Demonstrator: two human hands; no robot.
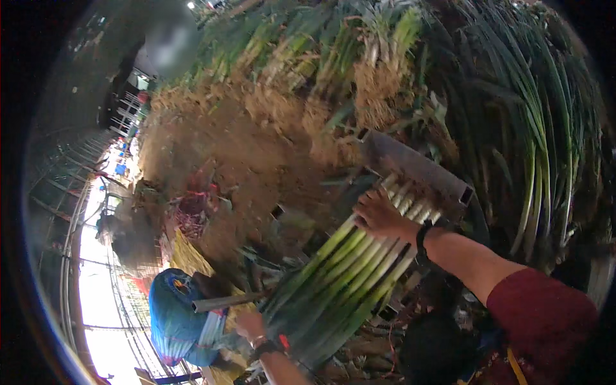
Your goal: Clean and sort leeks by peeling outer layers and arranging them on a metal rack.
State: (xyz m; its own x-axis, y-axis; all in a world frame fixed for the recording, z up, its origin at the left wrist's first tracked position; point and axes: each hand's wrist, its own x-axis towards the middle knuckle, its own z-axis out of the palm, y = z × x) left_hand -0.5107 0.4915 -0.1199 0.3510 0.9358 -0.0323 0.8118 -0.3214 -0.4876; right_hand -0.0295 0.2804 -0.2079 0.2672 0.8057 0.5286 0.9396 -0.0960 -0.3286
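Note:
A row of several leeks (350, 276) lies side by side, white ends against a rusty metal channel (417, 165) and dark green leaves toward the lower left. My right hand (383, 213) rests on the white stalks near the channel, palm down with its fingers apart over the leftmost ones. At the lower left, beside the leaf ends, my left hand (249, 325) is closed, the fingers curled. What it holds, if anything, is too small to make out. Just above it a grey metal tube (230, 301) sticks out sideways, next to a blue plastic-wrapped bundle (173, 314).
Bunches of leeks with brown, soil-covered roots (378, 90) line the back. More long leeks (536, 147) stand at the right. Bare soil (250, 160) spreads across the middle, with a reddish netted heap (196, 212) on it. Yellow sacking (189, 253) lies by the blue bundle.

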